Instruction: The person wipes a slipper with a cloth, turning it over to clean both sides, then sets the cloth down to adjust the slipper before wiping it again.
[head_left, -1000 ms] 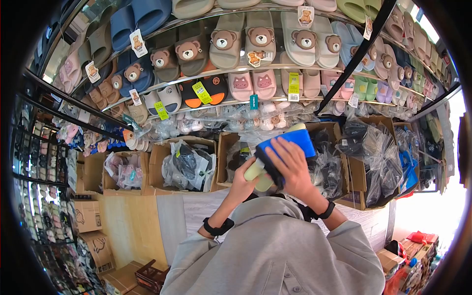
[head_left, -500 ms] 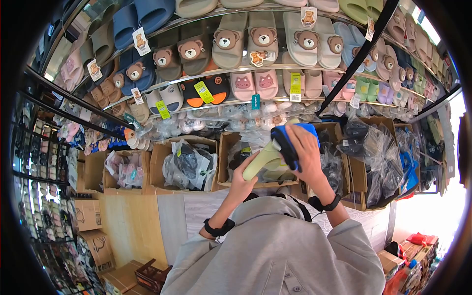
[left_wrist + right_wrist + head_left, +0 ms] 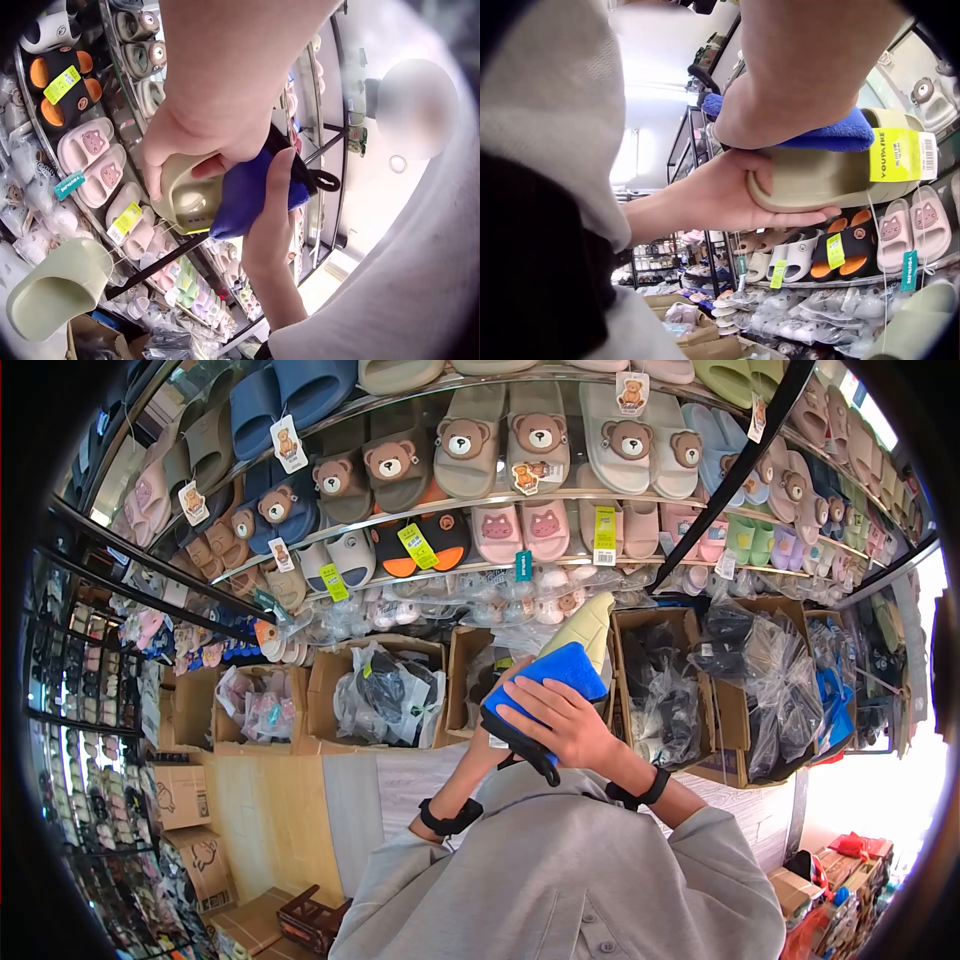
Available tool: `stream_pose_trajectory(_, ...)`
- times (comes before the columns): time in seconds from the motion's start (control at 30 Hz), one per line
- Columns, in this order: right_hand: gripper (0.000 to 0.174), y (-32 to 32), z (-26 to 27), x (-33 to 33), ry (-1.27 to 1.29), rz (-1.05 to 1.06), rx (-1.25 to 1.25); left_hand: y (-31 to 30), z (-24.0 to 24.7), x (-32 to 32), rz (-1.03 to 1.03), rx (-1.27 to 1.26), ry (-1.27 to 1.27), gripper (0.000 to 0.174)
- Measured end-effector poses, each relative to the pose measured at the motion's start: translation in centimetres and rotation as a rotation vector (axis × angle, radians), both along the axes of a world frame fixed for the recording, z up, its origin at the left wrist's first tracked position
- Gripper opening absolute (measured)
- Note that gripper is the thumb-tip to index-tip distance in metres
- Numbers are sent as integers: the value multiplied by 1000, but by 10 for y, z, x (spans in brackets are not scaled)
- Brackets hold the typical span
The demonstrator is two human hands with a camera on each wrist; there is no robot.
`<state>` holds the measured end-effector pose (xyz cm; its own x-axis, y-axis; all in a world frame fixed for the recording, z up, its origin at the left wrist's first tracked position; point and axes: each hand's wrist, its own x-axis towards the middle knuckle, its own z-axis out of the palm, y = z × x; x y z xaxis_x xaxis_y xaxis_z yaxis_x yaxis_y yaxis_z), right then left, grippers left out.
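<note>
A pale green slipper is gripped at its heel end by my left hand; in the right wrist view this hand lies under the slipper, which bears a yellow tag. My right hand holds a blue fabric pad with a black side and a loop, its fingers spread over the blue face. The pad lies against the slipper. A second green slipper hangs from a thin string. In the head view the pad and right hand hide much of the left hand.
Shelves of slippers rise in front. Below them stand cardboard boxes with plastic-wrapped footwear. A shelf rack is at the left, and closed cartons and a brown wooden item are on the floor.
The right hand and blue pad have moved left and down, toward my body, and the pad's blue face has turned into view. A green slipper now points up and right beyond the pad.
</note>
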<state>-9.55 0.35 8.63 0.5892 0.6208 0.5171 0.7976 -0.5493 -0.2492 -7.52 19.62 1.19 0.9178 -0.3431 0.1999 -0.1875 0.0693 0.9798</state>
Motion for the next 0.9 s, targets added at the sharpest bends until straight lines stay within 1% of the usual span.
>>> stream_pose_trajectory(0.07,66,-7,-4,6,-44,-9,-23,2,5,-5,-10,32,-35,73)
stream_pose_trajectory(0.13,65,-16,2,13,-63,-51,-56,-1,9,-8,59,13,207,71)
stream_pose_trajectory(0.17,64,-20,6,16,-49,-88,-46,1,2,-6,27,27,223,65)
stream_pose_trajectory(0.2,63,-24,8,21,-35,-125,-36,-2,4,-4,58,-2,328,63)
stream_pose_trajectory(0.27,67,-31,7,33,-38,-199,-3,-1,3,-3,104,38,252,67)
stream_pose_trajectory(0.3,69,-35,5,38,-38,-245,9,-2,12,-3,120,91,221,72)
stream_pose_trajectory(0.43,70,-36,6,46,13,-371,72,-1,22,5,69,54,173,73)
stream_pose_trajectory(0.5,70,-30,5,43,1,-357,62,-3,24,6,78,58,195,72)
stream_pose_trajectory(0.6,67,-16,2,32,5,-286,65,-4,8,6,109,42,240,63)
stream_pose_trajectory(0.67,68,-9,2,24,27,-185,87,-4,8,5,95,44,293,51)
stream_pose_trajectory(0.7,69,-8,1,19,21,-144,46,-4,10,3,99,25,275,46)
stream_pose_trajectory(0.8,68,-12,3,18,-6,-59,-72,-1,18,-1,95,71,89,50)
stream_pose_trajectory(0.83,67,-19,5,22,-5,-66,-106,1,7,1,66,63,197,50)
stream_pose_trajectory(0.87,68,-24,4,27,5,-87,-77,2,2,2,59,10,347,54)
stream_pose_trajectory(0.9,68,-30,5,33,16,-127,-81,3,4,3,73,43,266,58)
